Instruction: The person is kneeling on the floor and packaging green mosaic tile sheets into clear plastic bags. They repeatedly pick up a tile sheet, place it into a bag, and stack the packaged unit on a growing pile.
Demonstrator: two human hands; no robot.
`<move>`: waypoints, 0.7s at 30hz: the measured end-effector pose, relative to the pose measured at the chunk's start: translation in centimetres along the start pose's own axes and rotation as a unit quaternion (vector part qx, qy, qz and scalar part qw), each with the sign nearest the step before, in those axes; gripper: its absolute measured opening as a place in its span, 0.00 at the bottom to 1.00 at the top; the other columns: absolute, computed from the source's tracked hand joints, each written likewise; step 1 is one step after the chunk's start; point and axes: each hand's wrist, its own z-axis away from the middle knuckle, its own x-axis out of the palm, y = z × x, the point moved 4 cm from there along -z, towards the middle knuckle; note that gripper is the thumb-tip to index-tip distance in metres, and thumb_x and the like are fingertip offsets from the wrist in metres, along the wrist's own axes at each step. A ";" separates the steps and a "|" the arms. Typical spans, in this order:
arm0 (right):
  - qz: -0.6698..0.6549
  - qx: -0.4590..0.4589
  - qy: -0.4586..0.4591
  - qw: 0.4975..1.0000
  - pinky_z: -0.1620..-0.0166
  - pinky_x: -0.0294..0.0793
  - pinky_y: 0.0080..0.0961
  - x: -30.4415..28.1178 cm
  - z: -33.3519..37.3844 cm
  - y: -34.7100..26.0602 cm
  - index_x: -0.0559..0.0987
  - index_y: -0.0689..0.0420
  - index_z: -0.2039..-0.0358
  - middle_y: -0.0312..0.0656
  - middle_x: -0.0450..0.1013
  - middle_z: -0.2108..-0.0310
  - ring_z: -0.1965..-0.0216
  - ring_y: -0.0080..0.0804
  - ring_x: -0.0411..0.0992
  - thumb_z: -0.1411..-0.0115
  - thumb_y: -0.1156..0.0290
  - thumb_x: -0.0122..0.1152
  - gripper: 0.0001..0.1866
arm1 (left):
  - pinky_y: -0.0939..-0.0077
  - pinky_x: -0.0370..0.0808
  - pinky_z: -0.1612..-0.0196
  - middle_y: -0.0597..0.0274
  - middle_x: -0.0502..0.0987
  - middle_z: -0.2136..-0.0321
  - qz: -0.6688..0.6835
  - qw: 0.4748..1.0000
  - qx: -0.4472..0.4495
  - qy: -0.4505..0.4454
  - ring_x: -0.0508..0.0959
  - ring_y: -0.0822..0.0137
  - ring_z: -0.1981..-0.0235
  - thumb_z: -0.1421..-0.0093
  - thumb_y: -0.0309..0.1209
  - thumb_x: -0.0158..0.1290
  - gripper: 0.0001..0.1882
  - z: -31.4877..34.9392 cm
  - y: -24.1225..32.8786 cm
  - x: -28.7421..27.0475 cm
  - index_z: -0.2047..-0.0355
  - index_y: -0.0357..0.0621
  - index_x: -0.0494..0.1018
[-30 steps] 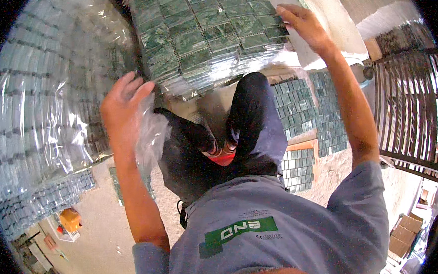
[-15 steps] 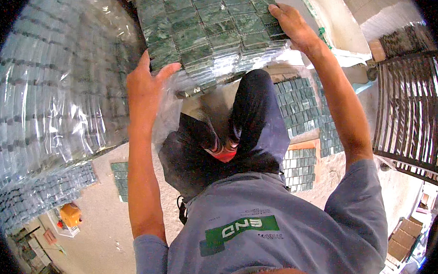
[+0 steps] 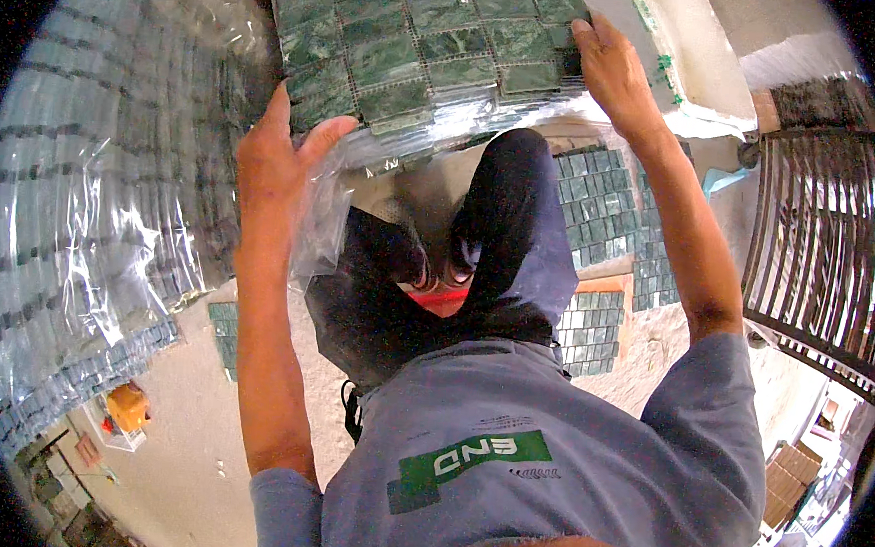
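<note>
A green mosaic tile sheet [image 3: 407,41], made of marbled rectangular pieces on mesh, lies on a stack of the same sheets wrapped in clear plastic at the top of the view. My left hand [image 3: 284,154] grips its near left corner, thumb spread toward the front edge, some fingers hidden at the side. At the far right edge, my right hand [image 3: 615,79] holds the sheet, fingertips against the rim. Loose clear plastic film [image 3: 323,211] hangs beside my left wrist.
Tall plastic-wrapped stacks of tile sheets [image 3: 102,193] stand close on the left. More green tile sheets [image 3: 597,208] lie on the floor at the right, near a dark slatted rack [image 3: 821,227]. An orange object [image 3: 129,407] sits at lower left, cardboard boxes [image 3: 790,486] at lower right.
The tile sheet has turned slightly and sits straighter over the stack. Both hands have stayed at its edges, the left shifting a little left and the right a little right.
</note>
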 end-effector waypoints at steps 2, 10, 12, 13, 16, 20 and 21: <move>0.039 -0.014 0.004 0.999 0.55 0.66 0.45 0.1 0.3 -0.1 0.71 0.63 0.54 0.65 0.71 0.63 0.57 0.66 0.68 0.30 0.57 0.42 0.21 | 0.61 0.74 0.57 0.46 0.81 0.63 0.022 0.999 -0.009 -0.022 0.81 0.47 0.62 0.46 0.45 0.63 0.29 0.0 -0.3 0.1 0.49 0.40 0.71; -0.012 -0.047 0.111 0.993 0.55 0.70 0.46 1.3 1.6 0.1 0.70 0.61 0.45 0.65 0.72 0.60 0.56 0.68 0.70 0.30 0.61 0.44 0.20 | 0.54 0.75 0.60 0.43 0.80 0.64 -0.055 0.998 0.019 -0.017 0.79 0.41 0.61 0.44 0.49 0.61 0.29 -0.2 -0.4 0.4 0.51 0.41 0.70; -0.007 -0.057 0.131 0.990 0.55 0.70 0.45 1.6 1.6 0.0 0.70 0.61 0.45 0.65 0.73 0.60 0.56 0.67 0.70 0.30 0.62 0.44 0.20 | 0.52 0.75 0.61 0.42 0.80 0.65 -0.093 0.995 0.042 0.005 0.79 0.39 0.62 0.44 0.51 0.60 0.31 0.0 -0.7 0.5 0.51 0.41 0.70; -0.002 -0.069 0.143 0.987 0.54 0.70 0.45 1.6 1.6 -0.2 0.70 0.61 0.45 0.64 0.73 0.60 0.56 0.66 0.71 0.30 0.62 0.44 0.20 | 0.52 0.75 0.61 0.42 0.80 0.66 -0.090 0.995 0.034 -0.001 0.79 0.39 0.62 0.44 0.52 0.59 0.31 -0.1 -0.9 0.6 0.51 0.41 0.69; 0.016 -0.035 0.131 0.991 0.52 0.70 0.43 1.6 1.4 -0.6 0.70 0.59 0.43 0.63 0.74 0.59 0.55 0.62 0.72 0.31 0.61 0.44 0.21 | 0.50 0.75 0.60 0.42 0.80 0.66 -0.086 0.996 0.017 -0.014 0.79 0.38 0.62 0.44 0.56 0.58 0.34 -0.1 -1.3 0.6 0.50 0.40 0.69; -0.020 -0.019 0.057 0.998 0.47 0.68 0.36 0.6 0.5 -0.1 0.70 0.60 0.42 0.60 0.74 0.53 0.49 0.53 0.73 0.31 0.59 0.46 0.23 | 0.49 0.75 0.60 0.44 0.81 0.66 -0.097 0.994 0.031 0.036 0.79 0.38 0.63 0.45 0.57 0.58 0.38 0.4 -1.5 0.3 0.45 0.40 0.67; -0.030 0.005 0.063 0.998 0.42 0.66 0.32 -0.2 1.3 -0.3 0.71 0.63 0.42 0.55 0.73 0.48 0.45 0.47 0.71 0.31 0.56 0.48 0.26 | 0.49 0.76 0.60 0.45 0.81 0.66 -0.102 0.992 0.039 0.062 0.79 0.38 0.64 0.45 0.57 0.58 0.39 0.8 -1.6 -0.1 0.43 0.41 0.66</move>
